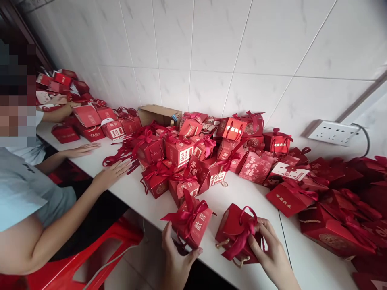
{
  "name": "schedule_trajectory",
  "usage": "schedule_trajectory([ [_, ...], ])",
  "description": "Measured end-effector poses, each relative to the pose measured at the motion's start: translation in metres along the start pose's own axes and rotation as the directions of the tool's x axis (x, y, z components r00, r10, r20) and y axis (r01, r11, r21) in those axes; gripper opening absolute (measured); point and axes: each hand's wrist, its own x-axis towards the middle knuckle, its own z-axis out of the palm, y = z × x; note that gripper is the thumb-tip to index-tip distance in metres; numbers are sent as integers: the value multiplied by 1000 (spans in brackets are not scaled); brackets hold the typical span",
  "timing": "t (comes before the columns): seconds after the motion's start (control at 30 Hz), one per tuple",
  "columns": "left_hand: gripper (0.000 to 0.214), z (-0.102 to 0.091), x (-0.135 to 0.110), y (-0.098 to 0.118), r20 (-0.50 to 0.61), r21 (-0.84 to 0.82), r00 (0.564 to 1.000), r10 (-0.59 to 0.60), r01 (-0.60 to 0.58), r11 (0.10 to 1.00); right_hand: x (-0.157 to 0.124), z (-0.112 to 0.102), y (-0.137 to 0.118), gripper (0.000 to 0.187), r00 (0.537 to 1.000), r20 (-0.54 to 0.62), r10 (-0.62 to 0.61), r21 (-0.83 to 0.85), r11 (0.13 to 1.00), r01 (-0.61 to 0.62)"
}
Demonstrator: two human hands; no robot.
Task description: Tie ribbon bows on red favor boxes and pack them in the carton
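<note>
My left hand grips the near end of a small red gift box, fingers and thumb on either side. That box is tilted at the table's front edge and has a dark red ribbon bow on top. To its right stands a second red gift box, with twisted cord handles. My right hand is closed at this box's right side, thumb and fingers pinching its ribbon bow. Part of the ribbon loops up over the box lid. The undersides of both boxes are hidden.
A heap of ribboned red gift boxes covers the middle of the white table, with more boxes at right. Loose ribbons lie beside a co-worker's hand. A cardboard box and power strip are by the wall.
</note>
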Motion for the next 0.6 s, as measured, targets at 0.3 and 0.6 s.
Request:
schedule_trajectory([
  [0.3,17,-49,26,12,463,-130,836,295,-265,955,-5,-10,1,17,999,24,27,-29,999,-26],
  [0.6,57,-40,91,43,689,-2,700,187,-255,967,-2,-14,-9,18,999,-37,13,-42,999,-15],
])
